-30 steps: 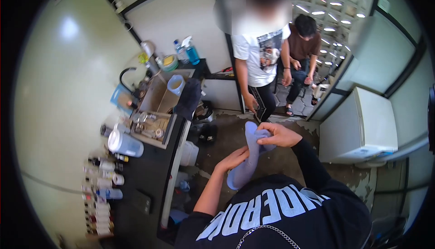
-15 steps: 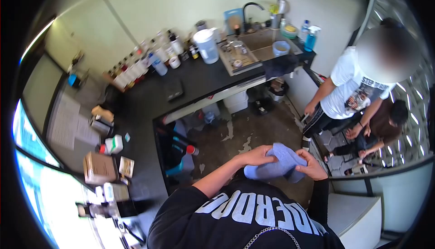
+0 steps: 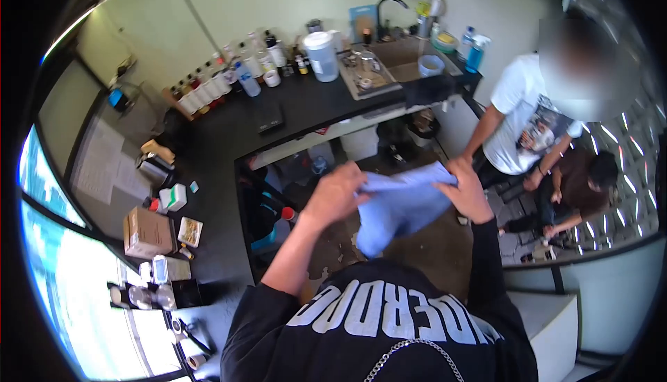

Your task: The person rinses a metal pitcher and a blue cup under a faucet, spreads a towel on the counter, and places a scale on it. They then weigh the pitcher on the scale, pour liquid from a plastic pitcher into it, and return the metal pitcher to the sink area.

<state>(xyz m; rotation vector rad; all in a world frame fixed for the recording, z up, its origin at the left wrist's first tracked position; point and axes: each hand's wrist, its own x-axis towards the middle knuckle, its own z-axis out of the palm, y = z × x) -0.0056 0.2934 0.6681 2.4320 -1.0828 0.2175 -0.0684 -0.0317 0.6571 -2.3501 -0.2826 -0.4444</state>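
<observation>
A blue cloth (image 3: 403,205) is stretched between my two hands in front of my chest, its lower part hanging in a loose fold. My left hand (image 3: 336,196) pinches its left upper corner, slightly smeared by motion. At the opposite corner my right hand (image 3: 467,189) grips the edge, thumb on the near side. The cloth hangs over the floor, apart from the counter.
A black counter (image 3: 222,142) bends round the left and back, with bottles (image 3: 250,69), a lidded pitcher (image 3: 321,57) and a sink (image 3: 406,66). A cardboard box (image 3: 147,233) stands at left. A person in a white T-shirt (image 3: 517,114) stands at right; another sits behind.
Both my hands have risen and moved forward with the cloth. The bunched cloth is now spread out with its upper edge pulled between my hands.
</observation>
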